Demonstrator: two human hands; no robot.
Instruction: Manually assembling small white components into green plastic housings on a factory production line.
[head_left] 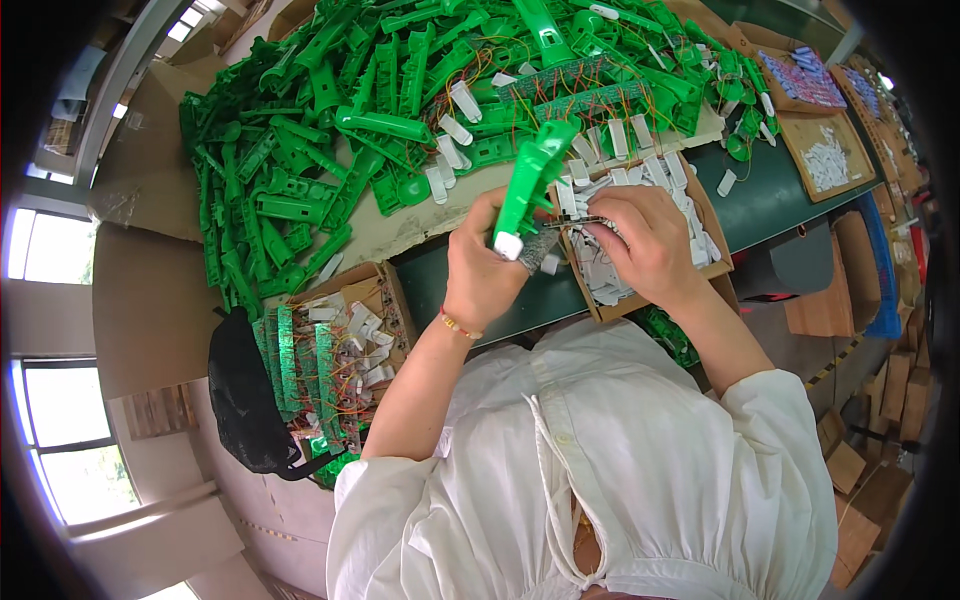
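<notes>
My left hand (478,262) is closed around a green plastic housing (532,180), a long half-shell that tilts upward, with a white piece (507,244) at its lower end. Beside it, my right hand (645,240) pinches a thin dark piece whose kind I cannot make out; it reaches toward the housing's inner side. A grey mesh-like patch shows by my left fingers, partly hidden. Under my right hand stands a cardboard box (722,268) of small white plastic parts (610,275).
A big heap of green housings (330,120) covers the far tabletop. Wired circuit boards (590,100) lie among them. At left, a box (397,305) holds boards and white parts, beside a black mesh bag (245,400). Trays of small parts (825,160) sit at far right.
</notes>
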